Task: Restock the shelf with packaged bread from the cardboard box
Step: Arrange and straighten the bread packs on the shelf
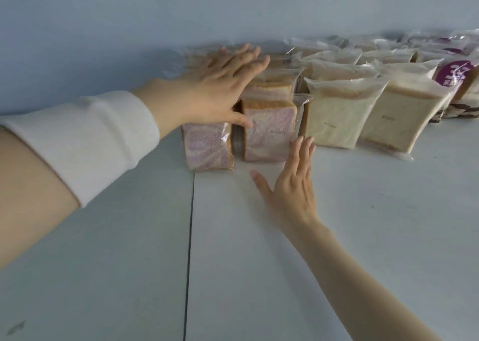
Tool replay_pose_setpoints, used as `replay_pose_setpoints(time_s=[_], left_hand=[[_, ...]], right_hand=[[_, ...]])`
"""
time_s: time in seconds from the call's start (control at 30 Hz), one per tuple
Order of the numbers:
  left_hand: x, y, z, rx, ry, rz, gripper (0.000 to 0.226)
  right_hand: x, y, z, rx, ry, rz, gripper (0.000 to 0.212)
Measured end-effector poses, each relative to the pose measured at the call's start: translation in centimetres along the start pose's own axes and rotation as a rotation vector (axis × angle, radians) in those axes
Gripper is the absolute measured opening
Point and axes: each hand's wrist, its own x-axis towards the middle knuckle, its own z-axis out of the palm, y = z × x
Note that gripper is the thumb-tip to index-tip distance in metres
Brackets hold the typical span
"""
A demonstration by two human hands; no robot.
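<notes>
Item: packaged bread, purple-marbled slices in clear crinkled film, brown crust. One pack (269, 130) stood upright on the pale shelf (363, 224), its lower right corner at our right fingertips; a second (207, 149) stood just under our left thumb. Further packs behind our left hand (220, 86) were largely hidden and blurred. Our left hand lay spread, palm down over the row, gripping nothing. Our right hand (290, 185) lay flat on the shelf, fingers together, thumb splayed. Beyond it to the right: plain white loaves (334, 115) in frosted bags, and a purple label (456, 76), text illegible, cut off. White knit sleeve (98, 138) on our left forearm.
</notes>
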Motion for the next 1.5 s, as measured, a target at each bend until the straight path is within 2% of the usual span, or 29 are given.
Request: replay_pose_setpoints(time_s=[0.17,0.3,0.43,0.77,0.97,1.07,1.17,1.3,1.5], left_hand=[[-4.3,-4.7,-0.4,-0.114,-0.037,-0.15,0.107],[-4.9,-5.5,1.8,-0.235,0.015,-0.149,0.104],[-4.3,-5.7,4.5,-0.183,0.093,-0.105,0.09],[-3.4,-6.0,5.2,-0.09,0.195,-0.096,0.084],[-3.6,-5.1,4.4,-0.046,0.134,-0.148,0.087],[-3.9,-4.0,2.9,-0.03,0.084,-0.198,0.091],[-4.4,-2.2,1.4,0.0,0.102,-0.215,0.09],[-6.1,0.6,0.6,0.099,0.1,-0.235,0.083],[-7.8,6.8,0.0,0.2,-0.034,-0.247,0.074]], right_hand=[[-0.6,-4.4,3.2,0.018,0.078,0.071,0.11],[1.2,-5.4,4.4,0.049,0.205,0.157,0.112],[2.5,-5.3,5.3,0.023,0.269,0.205,0.11],[3.5,-5.1,5.9,0.002,0.335,0.224,0.115],[3.1,-5.3,4.8,0.018,0.253,0.237,0.115],[2.4,-5.1,3.3,0.075,0.178,0.204,0.11],[1.5,-4.2,1.6,0.065,0.12,0.144,0.107],[0.2,-2.6,-0.6,-0.005,0.058,0.056,0.101],[-1.6,-1.0,-5.0,-0.273,-0.031,-0.065,0.09]])
